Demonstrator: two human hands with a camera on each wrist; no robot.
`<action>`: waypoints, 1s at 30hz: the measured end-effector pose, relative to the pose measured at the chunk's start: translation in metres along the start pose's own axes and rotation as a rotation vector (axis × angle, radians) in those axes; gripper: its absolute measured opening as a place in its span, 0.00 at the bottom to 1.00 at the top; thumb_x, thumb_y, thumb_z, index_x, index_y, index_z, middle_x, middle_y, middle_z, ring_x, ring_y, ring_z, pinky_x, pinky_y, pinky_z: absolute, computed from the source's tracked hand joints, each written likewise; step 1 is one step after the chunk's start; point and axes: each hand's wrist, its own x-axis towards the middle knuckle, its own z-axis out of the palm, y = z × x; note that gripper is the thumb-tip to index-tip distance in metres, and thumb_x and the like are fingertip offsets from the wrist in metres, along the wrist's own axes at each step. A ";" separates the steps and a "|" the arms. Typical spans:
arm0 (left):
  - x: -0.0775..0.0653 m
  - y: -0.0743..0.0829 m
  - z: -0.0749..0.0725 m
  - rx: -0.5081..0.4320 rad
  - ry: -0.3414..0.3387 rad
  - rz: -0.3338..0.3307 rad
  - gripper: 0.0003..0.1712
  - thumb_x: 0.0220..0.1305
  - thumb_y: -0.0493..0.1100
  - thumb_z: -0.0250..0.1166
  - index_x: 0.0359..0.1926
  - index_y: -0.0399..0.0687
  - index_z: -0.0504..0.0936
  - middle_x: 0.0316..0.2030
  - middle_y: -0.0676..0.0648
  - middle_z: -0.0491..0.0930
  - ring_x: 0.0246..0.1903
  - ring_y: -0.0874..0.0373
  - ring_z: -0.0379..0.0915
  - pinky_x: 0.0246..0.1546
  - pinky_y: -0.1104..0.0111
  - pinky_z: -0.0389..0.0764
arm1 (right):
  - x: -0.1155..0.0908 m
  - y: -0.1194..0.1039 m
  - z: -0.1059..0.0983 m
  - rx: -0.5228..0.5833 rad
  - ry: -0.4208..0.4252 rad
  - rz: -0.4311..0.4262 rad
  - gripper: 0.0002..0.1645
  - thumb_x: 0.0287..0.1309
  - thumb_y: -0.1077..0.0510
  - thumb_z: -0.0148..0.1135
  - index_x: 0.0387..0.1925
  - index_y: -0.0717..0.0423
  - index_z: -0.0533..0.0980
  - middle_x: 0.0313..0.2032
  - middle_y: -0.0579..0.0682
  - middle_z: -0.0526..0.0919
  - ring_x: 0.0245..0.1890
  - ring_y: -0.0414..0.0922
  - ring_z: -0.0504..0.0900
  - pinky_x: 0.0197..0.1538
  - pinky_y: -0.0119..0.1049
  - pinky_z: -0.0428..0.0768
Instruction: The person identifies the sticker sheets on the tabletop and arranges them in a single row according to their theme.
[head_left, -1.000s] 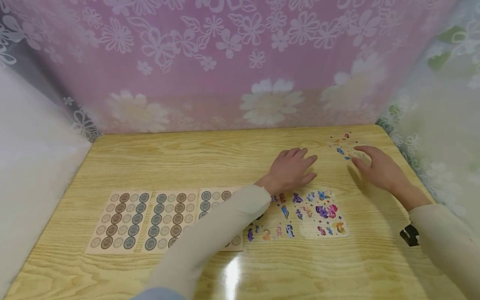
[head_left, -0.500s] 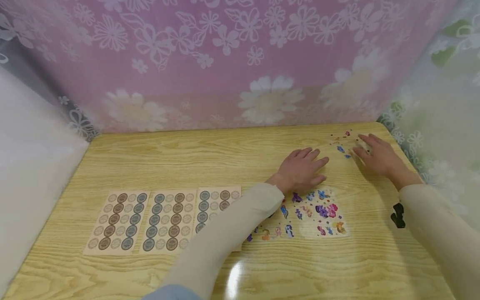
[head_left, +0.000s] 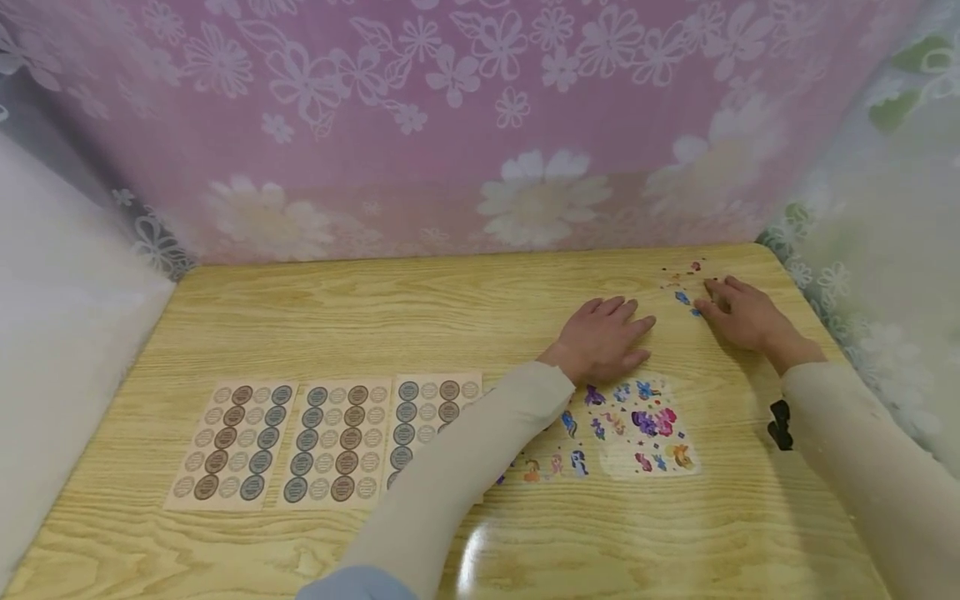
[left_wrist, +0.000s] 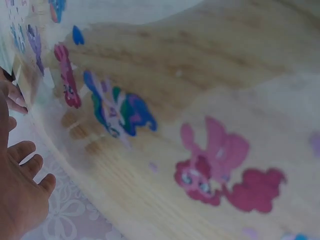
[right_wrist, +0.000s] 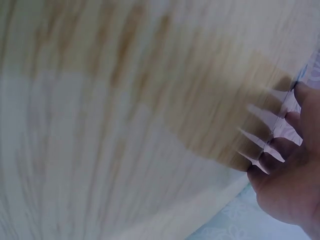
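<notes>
My left hand (head_left: 600,340) spreads its fingers at the upper edge of a clear sheet of colourful pony stickers (head_left: 656,423), holding nothing. The forearm crosses the sheet and hides its left part. In the left wrist view a pink pony sticker (left_wrist: 215,165) shows large, with the fingers off to the left. At the table's far right corner, my right hand (head_left: 748,317) touches the tabletop with its fingertips. Right beside them is a scatter of small loose-looking stickers, among them a blue one (head_left: 681,297). The right wrist view shows the fingertips (right_wrist: 255,172) spaced apart on the wood.
Beige sheets of round brown and blue-grey labels lie in a row on the left: one (head_left: 225,446), a second (head_left: 333,442), and a third (head_left: 438,392) partly under the left sleeve. A small black object (head_left: 780,425) shows beside the right sleeve. Floral cloth (head_left: 450,167) hangs behind the table.
My right hand has moved inward and lowered to the table beside the small stickers, its thumb and forefinger drawing closer. My left hand has shifted slightly right along the sheet's upper edge.
</notes>
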 end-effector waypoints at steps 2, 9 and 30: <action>-0.001 -0.001 0.000 0.008 -0.008 -0.005 0.33 0.72 0.66 0.32 0.75 0.69 0.47 0.73 0.55 0.47 0.72 0.59 0.38 0.69 0.63 0.42 | 0.000 -0.001 0.000 0.005 0.001 -0.007 0.45 0.71 0.36 0.34 0.72 0.67 0.46 0.68 0.76 0.42 0.65 0.73 0.42 0.61 0.68 0.45; -0.010 -0.011 0.005 -0.031 -0.029 -0.033 0.33 0.72 0.66 0.31 0.75 0.69 0.45 0.74 0.55 0.45 0.72 0.59 0.35 0.69 0.63 0.40 | -0.001 -0.008 0.000 -0.001 0.001 -0.047 0.42 0.73 0.40 0.36 0.71 0.70 0.48 0.67 0.76 0.44 0.66 0.72 0.44 0.62 0.68 0.46; -0.055 -0.064 0.018 -0.057 -0.026 -0.203 0.33 0.73 0.65 0.34 0.75 0.65 0.50 0.73 0.49 0.48 0.71 0.55 0.41 0.68 0.60 0.47 | -0.018 -0.107 0.021 -0.152 -0.059 -0.233 0.37 0.73 0.47 0.44 0.68 0.71 0.55 0.64 0.79 0.53 0.63 0.73 0.54 0.61 0.66 0.54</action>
